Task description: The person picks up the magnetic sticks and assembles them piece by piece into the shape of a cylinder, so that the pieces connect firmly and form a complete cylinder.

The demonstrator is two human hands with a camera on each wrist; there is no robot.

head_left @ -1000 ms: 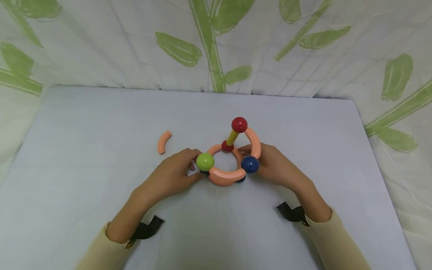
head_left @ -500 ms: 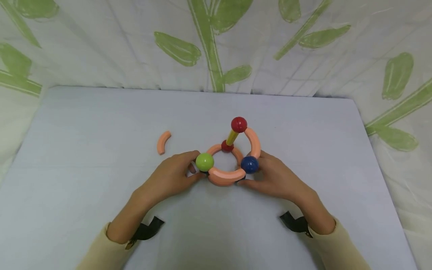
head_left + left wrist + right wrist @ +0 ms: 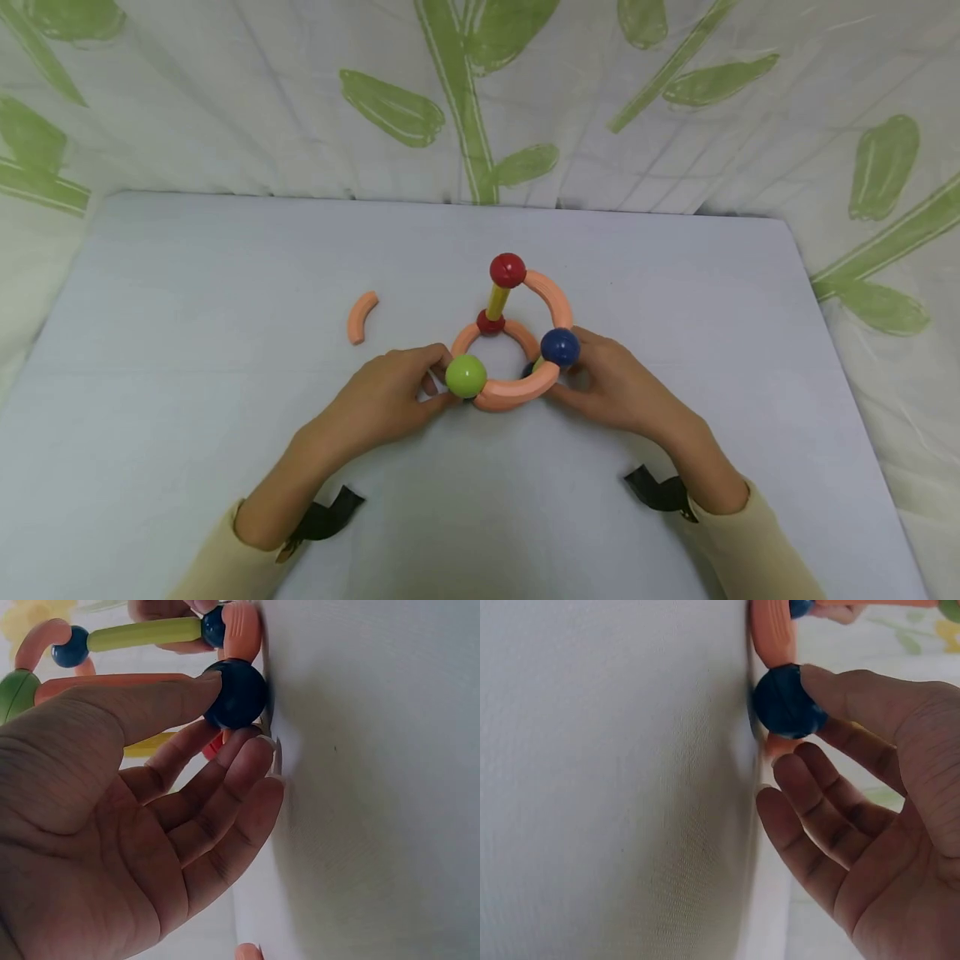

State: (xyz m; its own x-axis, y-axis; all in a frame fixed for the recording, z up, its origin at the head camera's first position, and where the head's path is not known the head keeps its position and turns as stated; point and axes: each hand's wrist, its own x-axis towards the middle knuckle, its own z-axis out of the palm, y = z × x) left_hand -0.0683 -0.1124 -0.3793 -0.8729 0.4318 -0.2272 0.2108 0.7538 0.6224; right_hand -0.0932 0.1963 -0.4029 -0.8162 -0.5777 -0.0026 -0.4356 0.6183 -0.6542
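A toy frame of magnetic balls and sticks stands on the table: a lower ring of curved orange sticks with a red ball and two dark blue balls. Above it sit another red ball, a blue ball and a green ball, two curved orange sticks linking them. Straight sticks rise between the levels, one yellow. My left hand pinches the lower left blue ball between thumb and index finger. My right hand pinches the lower right blue ball likewise.
One loose curved orange stick lies on the white-covered table, left of the frame and beyond my left hand. Behind the table hangs a pale curtain with green leaf patterns.
The frame has turned counterclockwise: the upper red ball shifted left, the green ball toward me, the upper blue ball away. My right thumb came round to the front of the lower blue ball.
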